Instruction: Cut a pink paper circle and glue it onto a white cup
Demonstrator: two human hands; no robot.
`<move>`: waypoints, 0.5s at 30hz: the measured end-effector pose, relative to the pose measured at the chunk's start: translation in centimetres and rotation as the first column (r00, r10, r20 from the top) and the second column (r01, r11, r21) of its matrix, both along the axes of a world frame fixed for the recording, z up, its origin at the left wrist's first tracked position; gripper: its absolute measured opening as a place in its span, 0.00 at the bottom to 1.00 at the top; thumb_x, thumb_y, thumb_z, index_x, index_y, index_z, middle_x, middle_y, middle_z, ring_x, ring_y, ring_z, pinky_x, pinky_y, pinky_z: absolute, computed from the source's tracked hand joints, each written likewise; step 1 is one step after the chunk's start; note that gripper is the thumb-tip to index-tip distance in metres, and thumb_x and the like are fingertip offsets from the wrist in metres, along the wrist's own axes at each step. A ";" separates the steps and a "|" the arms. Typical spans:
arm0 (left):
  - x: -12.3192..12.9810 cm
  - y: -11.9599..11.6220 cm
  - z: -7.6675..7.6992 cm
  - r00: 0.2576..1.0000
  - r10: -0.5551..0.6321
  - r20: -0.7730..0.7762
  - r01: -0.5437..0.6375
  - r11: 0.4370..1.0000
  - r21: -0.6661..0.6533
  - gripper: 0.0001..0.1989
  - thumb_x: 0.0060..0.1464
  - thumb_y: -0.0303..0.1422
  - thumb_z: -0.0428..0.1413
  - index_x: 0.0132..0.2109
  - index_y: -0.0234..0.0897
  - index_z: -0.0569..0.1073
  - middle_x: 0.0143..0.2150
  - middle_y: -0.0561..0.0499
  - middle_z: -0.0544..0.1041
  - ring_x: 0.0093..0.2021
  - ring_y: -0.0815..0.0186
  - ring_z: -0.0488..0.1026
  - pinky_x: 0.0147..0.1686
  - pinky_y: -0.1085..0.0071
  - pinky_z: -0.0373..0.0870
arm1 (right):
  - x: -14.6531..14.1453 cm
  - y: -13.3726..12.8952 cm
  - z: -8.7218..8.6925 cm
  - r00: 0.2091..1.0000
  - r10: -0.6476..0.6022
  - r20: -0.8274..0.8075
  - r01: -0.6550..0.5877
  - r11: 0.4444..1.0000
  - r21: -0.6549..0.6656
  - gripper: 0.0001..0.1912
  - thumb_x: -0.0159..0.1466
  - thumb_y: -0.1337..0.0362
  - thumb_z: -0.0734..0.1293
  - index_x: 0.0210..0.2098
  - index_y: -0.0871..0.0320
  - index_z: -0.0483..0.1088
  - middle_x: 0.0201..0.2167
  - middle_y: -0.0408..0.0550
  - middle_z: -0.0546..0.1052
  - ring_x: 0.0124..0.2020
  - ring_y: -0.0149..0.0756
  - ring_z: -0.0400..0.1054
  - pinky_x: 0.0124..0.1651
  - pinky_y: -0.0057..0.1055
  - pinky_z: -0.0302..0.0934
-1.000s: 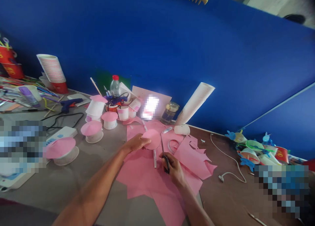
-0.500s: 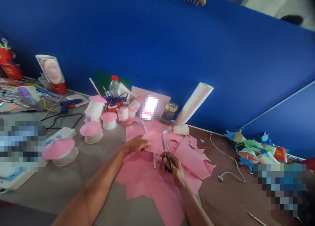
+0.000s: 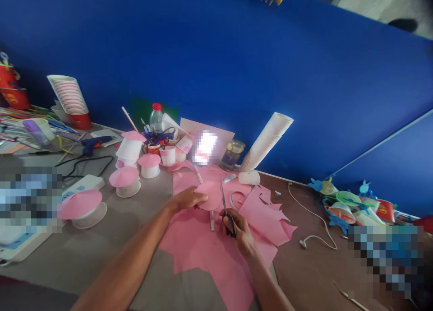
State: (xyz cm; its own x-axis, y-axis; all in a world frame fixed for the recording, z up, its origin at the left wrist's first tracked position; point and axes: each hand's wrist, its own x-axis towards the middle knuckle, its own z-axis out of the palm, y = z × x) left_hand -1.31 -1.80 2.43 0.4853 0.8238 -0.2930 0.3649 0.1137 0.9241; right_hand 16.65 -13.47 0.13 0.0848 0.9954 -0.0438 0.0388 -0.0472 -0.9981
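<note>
Between thumb and fingers, my left hand [image 3: 186, 199] grips a round pink paper disc [image 3: 210, 194] by its left edge. My right hand [image 3: 239, 226] is closed around the black handles of a pair of scissors [image 3: 223, 198], whose blades point away from me along the disc's right edge. Beneath both hands lie overlapping sheets of pink paper [image 3: 192, 243], some with jagged cut edges. A curled pink strip [image 3: 238, 198] lies right of the blades. Part of a pen-like stick [image 3: 212, 220] shows below the disc.
Several paper cups with pink paper tops [image 3: 124, 177] stand at left, near a power strip [image 3: 84, 187] and a glue gun [image 3: 94, 144]. Behind the paper are a lit phone [image 3: 205, 147], a glass jar [image 3: 232, 155] and a leaning cup stack [image 3: 267, 141]. A white cable [image 3: 314, 216] lies right.
Almost nothing differs. Both hands, the disc and the scissors keep nearly the same places; the view has shifted very slightly.
</note>
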 end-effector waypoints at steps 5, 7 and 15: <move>-0.1 0.1 0.0 1.000 -0.002 0.023 0.002 1.000 0.004 0.16 0.40 0.45 0.58 0.25 0.37 0.64 0.22 0.56 0.67 0.26 0.65 0.67 0.25 0.73 0.62 | 0.0 0.0 0.1 1.000 0.004 0.019 -0.004 1.000 -0.003 0.25 0.53 0.42 0.68 0.32 0.59 0.67 0.14 0.38 0.64 0.17 0.27 0.55 0.22 0.25 0.50; -0.1 0.1 0.0 1.000 -0.007 0.023 0.007 1.000 -0.006 0.16 0.40 0.45 0.58 0.25 0.37 0.64 0.22 0.56 0.67 0.26 0.66 0.67 0.25 0.73 0.62 | 0.0 0.0 0.2 1.000 0.009 0.023 -0.008 1.000 -0.010 0.25 0.53 0.42 0.67 0.32 0.59 0.67 0.14 0.38 0.64 0.17 0.26 0.55 0.22 0.25 0.49; -0.6 0.2 0.2 0.999 -0.014 0.031 0.015 0.999 -0.043 0.16 0.40 0.44 0.59 0.30 0.36 0.66 0.24 0.56 0.69 0.26 0.66 0.67 0.26 0.73 0.63 | 0.2 -0.1 -0.2 0.999 0.016 0.042 -0.016 1.000 -0.002 0.22 0.55 0.45 0.67 0.33 0.60 0.68 0.15 0.35 0.59 0.17 0.25 0.52 0.21 0.24 0.47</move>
State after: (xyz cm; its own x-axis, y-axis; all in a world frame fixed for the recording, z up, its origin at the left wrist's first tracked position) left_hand -1.91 -1.57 2.64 0.5062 0.8036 -0.3129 0.3384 0.1487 0.9292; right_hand 16.81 -13.52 -0.05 0.0709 0.9966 -0.0421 0.0812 -0.0479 -0.9955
